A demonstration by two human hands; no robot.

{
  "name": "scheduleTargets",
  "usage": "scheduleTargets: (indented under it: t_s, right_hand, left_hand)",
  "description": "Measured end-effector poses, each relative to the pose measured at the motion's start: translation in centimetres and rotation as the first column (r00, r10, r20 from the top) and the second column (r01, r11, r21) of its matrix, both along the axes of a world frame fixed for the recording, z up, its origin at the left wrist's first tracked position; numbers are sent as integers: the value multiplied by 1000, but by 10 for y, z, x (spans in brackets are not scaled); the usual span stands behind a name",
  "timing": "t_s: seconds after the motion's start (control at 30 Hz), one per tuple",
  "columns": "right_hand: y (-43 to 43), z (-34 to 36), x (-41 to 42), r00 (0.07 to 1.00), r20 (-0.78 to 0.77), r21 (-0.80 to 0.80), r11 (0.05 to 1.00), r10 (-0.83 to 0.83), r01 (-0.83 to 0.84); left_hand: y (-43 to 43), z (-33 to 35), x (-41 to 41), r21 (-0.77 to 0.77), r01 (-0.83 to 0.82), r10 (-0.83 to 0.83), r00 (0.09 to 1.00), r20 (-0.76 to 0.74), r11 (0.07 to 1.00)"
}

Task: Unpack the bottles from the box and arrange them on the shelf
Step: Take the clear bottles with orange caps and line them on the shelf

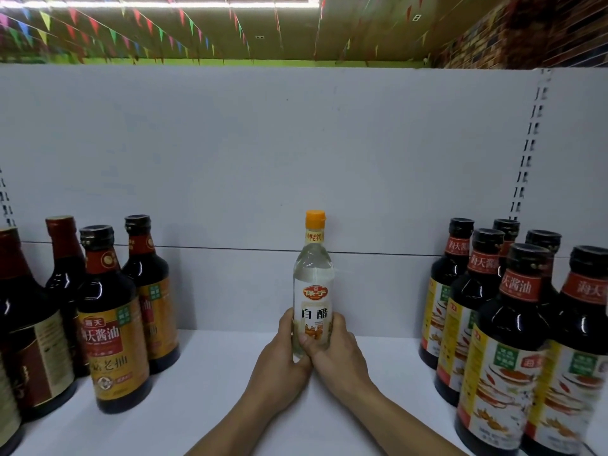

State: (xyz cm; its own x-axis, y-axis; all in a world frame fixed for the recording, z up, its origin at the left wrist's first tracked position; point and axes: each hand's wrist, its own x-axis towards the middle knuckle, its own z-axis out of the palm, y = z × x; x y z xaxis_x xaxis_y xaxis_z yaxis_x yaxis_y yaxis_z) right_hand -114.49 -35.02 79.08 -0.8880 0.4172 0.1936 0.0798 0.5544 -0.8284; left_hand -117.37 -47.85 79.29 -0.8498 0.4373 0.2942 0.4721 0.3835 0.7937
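A clear white-vinegar bottle (313,281) with an orange cap stands upright near the back of the white shelf (210,390), in the gap between two groups of dark bottles. My left hand (279,360) grips its lower part from the left, fingers curled round it. My right hand (339,353) grips it from the right, thumb across the label. Both forearms reach in from the bottom edge. The box is not in view.
Several dark soy-sauce bottles with gold labels (113,324) stand on the left of the shelf. Several more with yellow-and-white labels (506,340) stand on the right. The white back panel (296,153) rises behind, with a slotted upright (526,153) at the right.
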Motion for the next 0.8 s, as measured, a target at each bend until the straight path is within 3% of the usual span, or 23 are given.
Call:
scheduleTargets:
  t_s: [0.4, 0.8]
  right_hand:
    - [1, -1, 0, 999, -32, -22, 1000, -10, 9]
    - [2, -4, -1, 992, -89, -5, 996, 91, -92]
  left_hand:
    - [7, -6, -2, -65, -61, 60, 998, -9, 996]
    - [2, 5, 10, 113, -102, 100, 995, 31, 988]
